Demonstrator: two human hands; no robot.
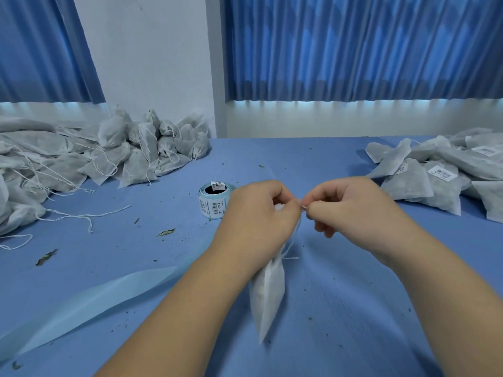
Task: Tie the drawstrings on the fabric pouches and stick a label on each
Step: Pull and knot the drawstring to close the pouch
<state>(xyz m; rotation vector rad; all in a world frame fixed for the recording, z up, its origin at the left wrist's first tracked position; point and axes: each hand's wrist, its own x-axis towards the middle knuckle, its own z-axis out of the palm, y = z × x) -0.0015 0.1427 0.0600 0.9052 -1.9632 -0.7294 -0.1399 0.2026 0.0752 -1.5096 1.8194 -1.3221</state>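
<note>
A white fabric pouch (268,292) hangs below my hands, lifted over the blue table (340,295). Its thin white drawstring (295,235) runs up from the gathered neck to my fingertips. My left hand (258,213) pinches the string with curled fingers, and my right hand (351,208) pinches it from the other side. The two hands meet fingertip to fingertip above the pouch. A roll of printed labels (215,200) stands just behind my left hand.
A heap of unlabelled pouches with loose strings (95,156) fills the back left. Labelled pouches (441,170) are piled at the back right. A pale blue strip of label backing (89,300) trails across the front left. Dry leaf bits (164,232) dot the table.
</note>
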